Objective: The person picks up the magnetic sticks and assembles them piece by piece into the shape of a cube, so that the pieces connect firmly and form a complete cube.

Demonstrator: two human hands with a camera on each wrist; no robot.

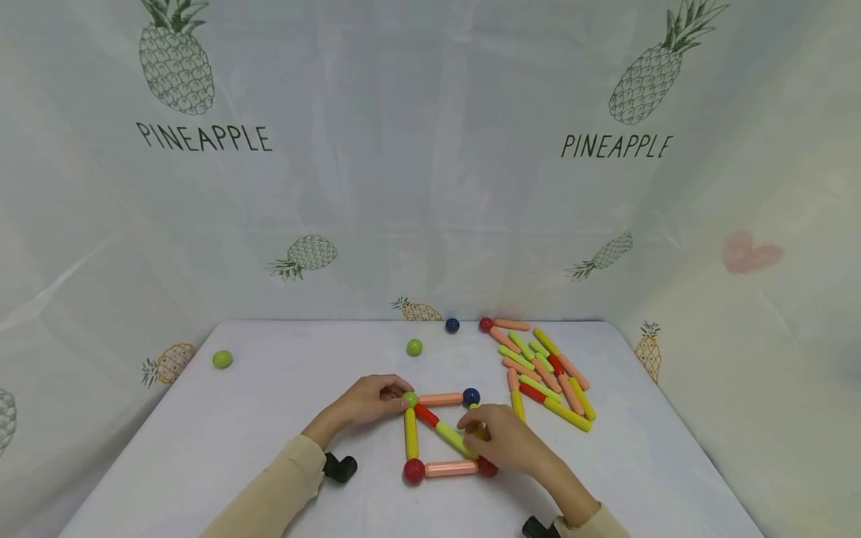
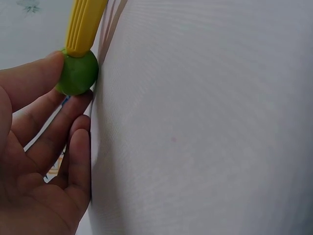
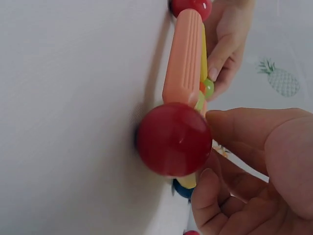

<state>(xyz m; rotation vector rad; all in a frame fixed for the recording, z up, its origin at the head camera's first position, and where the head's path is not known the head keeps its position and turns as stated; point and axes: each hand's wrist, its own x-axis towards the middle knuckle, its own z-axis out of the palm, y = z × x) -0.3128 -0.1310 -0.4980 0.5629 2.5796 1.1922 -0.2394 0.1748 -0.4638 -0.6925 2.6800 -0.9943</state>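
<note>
A square of magnetic building rods and balls lies on the table. My left hand (image 1: 374, 400) pinches the green ball (image 2: 78, 74) at its far left corner, where a yellow rod (image 1: 412, 433) joins. From that ball a red rod (image 1: 427, 415) and a lime-green rod (image 1: 454, 438) run diagonally towards the near right red ball (image 3: 174, 139). My right hand (image 1: 501, 437) pinches the lime-green rod close to that ball, partly covering the right side. The other corners are a dark blue ball (image 1: 471, 397) and a red ball (image 1: 414, 471), with peach rods (image 1: 451, 468) along the near and far sides.
Several loose rods (image 1: 538, 366) lie in a group at the back right, with a red ball (image 1: 486, 324) beside them. A blue ball (image 1: 452, 326) and two green balls (image 1: 414, 347) sit farther back. A pineapple-print curtain (image 1: 417, 187) hangs behind the white table (image 1: 202, 448).
</note>
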